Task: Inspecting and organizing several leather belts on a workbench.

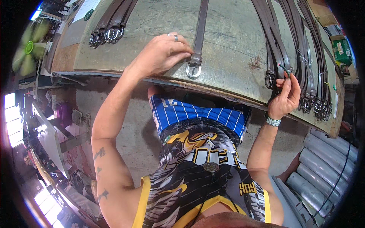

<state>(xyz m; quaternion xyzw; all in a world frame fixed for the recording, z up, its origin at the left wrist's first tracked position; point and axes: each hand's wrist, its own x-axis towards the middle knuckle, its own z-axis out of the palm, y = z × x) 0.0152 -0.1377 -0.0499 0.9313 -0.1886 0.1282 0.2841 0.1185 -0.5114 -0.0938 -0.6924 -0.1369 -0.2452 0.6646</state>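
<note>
Brown belt, lengthwise away from you, buckle nearest; your closer left hand at its left edge, pinch unclear; your right hand, well apart rightward, pinching a slim green tool.

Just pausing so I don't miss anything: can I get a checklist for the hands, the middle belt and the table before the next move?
1. Belt lies straight on the table: ok.
2. Buckle on the table, not hanging over the edge: ok, though close to the near edge.
3. Left hand at the belt, just above the buckle: ok. Firmness of its grip: cannot tell.
4. Right hand holds the thin green item: ok.
5. Green item's exact kind: cannot tell, too small.
6. Table free of scraps: not ok; a tangle of brown threads lies right of the belt.
</note>
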